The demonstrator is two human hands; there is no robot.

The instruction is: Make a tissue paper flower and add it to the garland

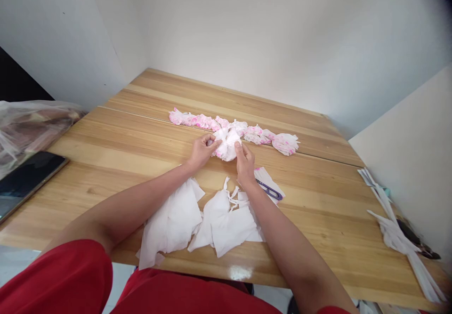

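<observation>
Between my two hands is a ruffled white tissue-paper flower (pixel 228 145) with touches of pink at its lower edge. My left hand (pixel 204 149) pinches its left side, and my right hand (pixel 245 159) grips its right side with thumb and fingers. Just behind it, a row of crumpled white-and-pink paper flowers (pixel 197 120) stretches across the table. Scissors with a dark purple handle (pixel 271 190) lie beside my right wrist, on a pleated white paper piece (pixel 265 176) with a pink edge. Loose white tissue sheets (pixel 176 215) and thin twisted strips (pixel 231 191) lie below my forearms.
The wooden table (pixel 318 220) meets walls at the back and right. A dark phone (pixel 30 177) and a clear plastic bag (pixel 35 125) are at the left. White strips (pixel 399 238) lie along the right edge, by a dark object (pixel 409 231).
</observation>
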